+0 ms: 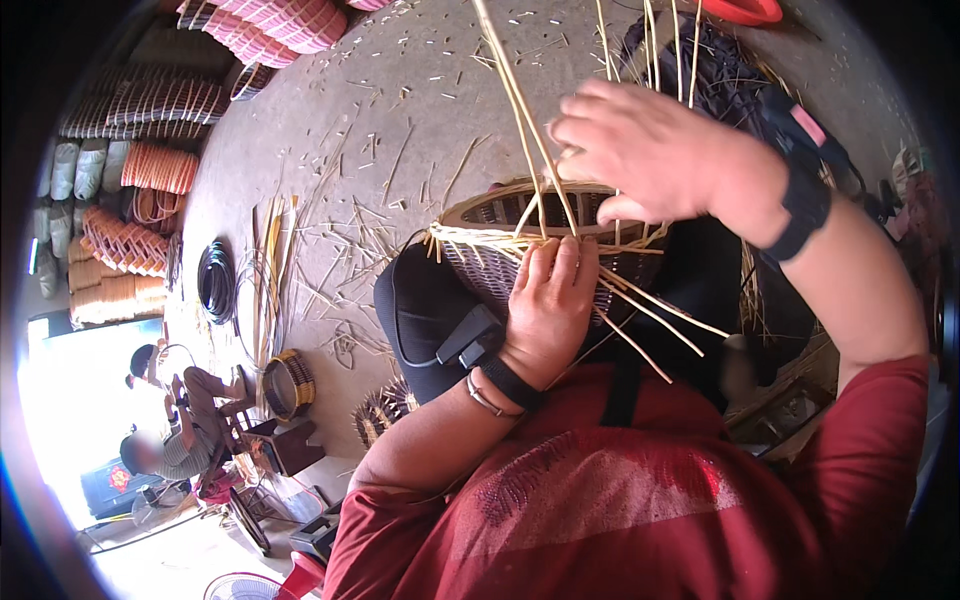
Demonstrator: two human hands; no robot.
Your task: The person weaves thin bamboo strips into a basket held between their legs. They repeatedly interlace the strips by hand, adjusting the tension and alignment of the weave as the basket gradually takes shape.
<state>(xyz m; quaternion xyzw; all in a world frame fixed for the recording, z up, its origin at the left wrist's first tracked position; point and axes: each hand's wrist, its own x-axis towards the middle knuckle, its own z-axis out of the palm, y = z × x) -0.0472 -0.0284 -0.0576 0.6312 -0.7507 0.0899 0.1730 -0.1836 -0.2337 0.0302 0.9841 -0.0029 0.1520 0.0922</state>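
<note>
A dark woven wicker basket with a pale plaited rim rests between my legs. My left hand grips its near edge, fingers pressed together over the rim at the foot of two tall pale rods. Above the basket's right side is my right hand, slightly blurred. Its thumb is apart from the curved fingers, beside the tall rods, and no held thing shows. Several rod ends stick out from the rim toward me, right of my left hand. More upright rods rise behind my right hand.
Cut rod pieces litter the concrete floor. At left lie a black coil, long strips and a round basket. Stacked baskets line the far left. Two people sit at lower left near a fan. A red basin is at top right.
</note>
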